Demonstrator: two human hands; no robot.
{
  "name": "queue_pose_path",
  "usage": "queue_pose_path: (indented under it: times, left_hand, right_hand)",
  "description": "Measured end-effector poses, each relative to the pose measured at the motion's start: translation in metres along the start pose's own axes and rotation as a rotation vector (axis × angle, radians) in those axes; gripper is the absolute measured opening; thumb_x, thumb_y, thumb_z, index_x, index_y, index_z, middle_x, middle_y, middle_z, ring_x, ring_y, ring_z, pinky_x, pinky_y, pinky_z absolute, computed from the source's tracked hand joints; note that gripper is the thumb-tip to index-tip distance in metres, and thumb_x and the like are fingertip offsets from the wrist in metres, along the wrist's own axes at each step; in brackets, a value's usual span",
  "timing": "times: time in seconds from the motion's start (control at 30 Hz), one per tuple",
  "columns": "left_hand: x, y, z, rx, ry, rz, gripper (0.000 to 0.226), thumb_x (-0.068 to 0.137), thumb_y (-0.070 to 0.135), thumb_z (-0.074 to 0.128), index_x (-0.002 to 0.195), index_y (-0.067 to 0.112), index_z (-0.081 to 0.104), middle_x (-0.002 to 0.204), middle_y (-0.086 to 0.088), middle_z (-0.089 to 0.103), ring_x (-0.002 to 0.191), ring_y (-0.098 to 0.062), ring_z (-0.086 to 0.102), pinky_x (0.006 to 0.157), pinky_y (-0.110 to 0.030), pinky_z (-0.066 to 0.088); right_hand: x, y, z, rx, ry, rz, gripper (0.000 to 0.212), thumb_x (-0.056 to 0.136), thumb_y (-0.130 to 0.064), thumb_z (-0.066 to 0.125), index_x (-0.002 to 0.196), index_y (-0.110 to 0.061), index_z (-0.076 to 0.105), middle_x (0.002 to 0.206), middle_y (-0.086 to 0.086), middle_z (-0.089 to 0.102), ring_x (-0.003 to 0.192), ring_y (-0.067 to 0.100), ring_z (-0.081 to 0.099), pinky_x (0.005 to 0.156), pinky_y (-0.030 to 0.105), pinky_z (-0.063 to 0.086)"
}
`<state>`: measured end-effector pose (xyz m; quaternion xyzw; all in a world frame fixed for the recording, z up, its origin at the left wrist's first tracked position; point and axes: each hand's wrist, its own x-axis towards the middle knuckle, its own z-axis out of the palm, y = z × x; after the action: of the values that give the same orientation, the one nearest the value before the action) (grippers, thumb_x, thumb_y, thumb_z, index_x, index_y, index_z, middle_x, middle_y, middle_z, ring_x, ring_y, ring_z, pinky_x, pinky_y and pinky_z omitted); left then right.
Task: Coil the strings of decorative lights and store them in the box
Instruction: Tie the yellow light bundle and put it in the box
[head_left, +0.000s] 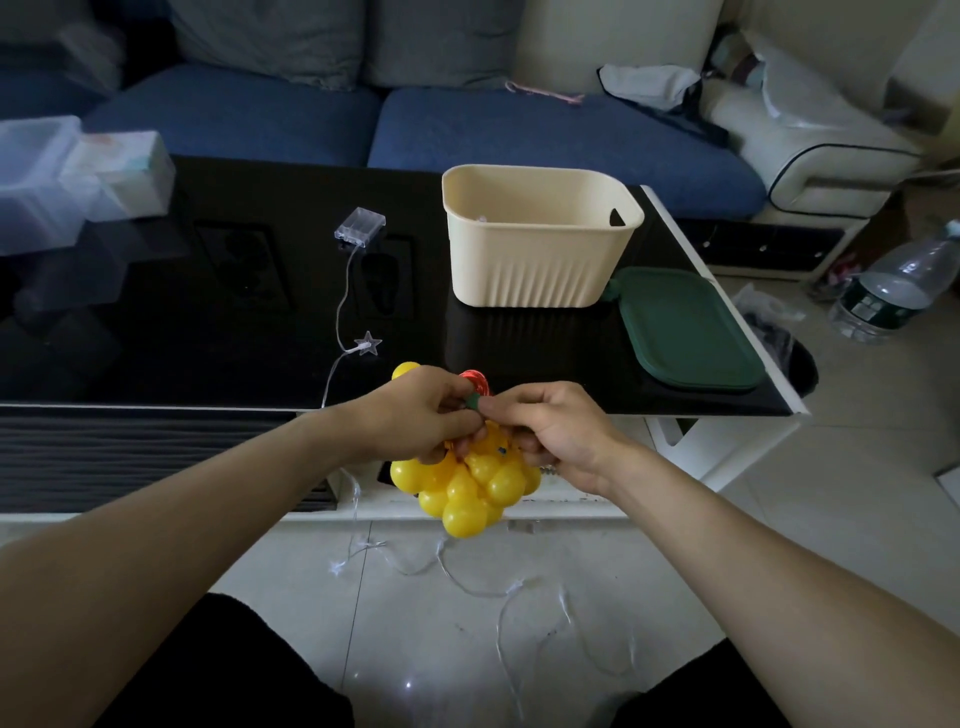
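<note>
A bunched string of yellow ball lights hangs below both hands at the table's near edge. My left hand and my right hand both grip the top of this bunch, pinching a small green piece between them; a red coil shows just behind. The cream box stands open on the black table, right of centre. A second string with clear star lights runs from a clear battery case on the table down to the floor.
A green lid lies flat right of the box. Clear plastic containers sit at the table's far left. A blue sofa is behind the table. A water bottle lies on the floor at right. My knees frame the floor below.
</note>
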<state>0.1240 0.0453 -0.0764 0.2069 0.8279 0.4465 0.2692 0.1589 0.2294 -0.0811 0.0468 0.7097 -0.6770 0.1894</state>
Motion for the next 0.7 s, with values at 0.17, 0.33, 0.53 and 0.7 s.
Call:
queue_pose_path:
  times: [0.17,0.33,0.53,0.7]
  left_hand:
    - [-0.002,0.004,-0.004,-0.290,-0.077,-0.053,0.024,0.103,0.009,0.043,0.096,-0.003,0.063,0.073,-0.009,0.061,0.060,-0.014,0.054,0.050,-0.025,0.041]
    - [-0.003,0.002,-0.004,-0.350,-0.094,-0.070,0.032,0.106,0.016,0.039,0.091,0.001,0.063,0.074,-0.007,0.063,0.064,-0.013,0.057,0.054,-0.025,0.046]
    - [0.001,-0.001,-0.002,-0.372,-0.099,-0.075,0.031,0.106,0.015,0.039,0.096,-0.003,0.062,0.074,-0.008,0.062,0.066,-0.014,0.057,0.055,-0.027,0.046]
    - [0.003,0.002,0.003,-0.447,-0.119,-0.110,0.029,0.105,0.013,0.038,0.099,-0.001,0.063,0.079,-0.007,0.065,0.072,-0.016,0.059,0.056,-0.027,0.046]
  right_hand:
    - [0.004,0.001,0.000,-0.006,0.038,-0.020,0.009,0.090,-0.018,0.073,0.084,-0.011,0.075,0.060,-0.004,0.063,0.049,0.006,0.043,0.046,0.021,0.032]
    - [0.006,0.004,-0.005,-0.086,0.016,-0.063,0.012,0.091,-0.020,0.072,0.092,-0.009,0.077,0.070,0.003,0.062,0.052,0.006,0.049,0.044,0.019,0.037]
    - [0.001,0.006,-0.009,-0.238,0.048,-0.147,0.017,0.092,-0.024,0.071,0.096,-0.008,0.076,0.060,-0.009,0.064,0.052,0.003,0.053,0.045,0.020,0.041]
    - [0.001,0.005,-0.008,-0.266,0.136,-0.168,0.011,0.086,-0.025,0.078,0.084,-0.014,0.076,0.056,-0.010,0.066,0.049,0.001,0.055,0.044,0.018,0.041]
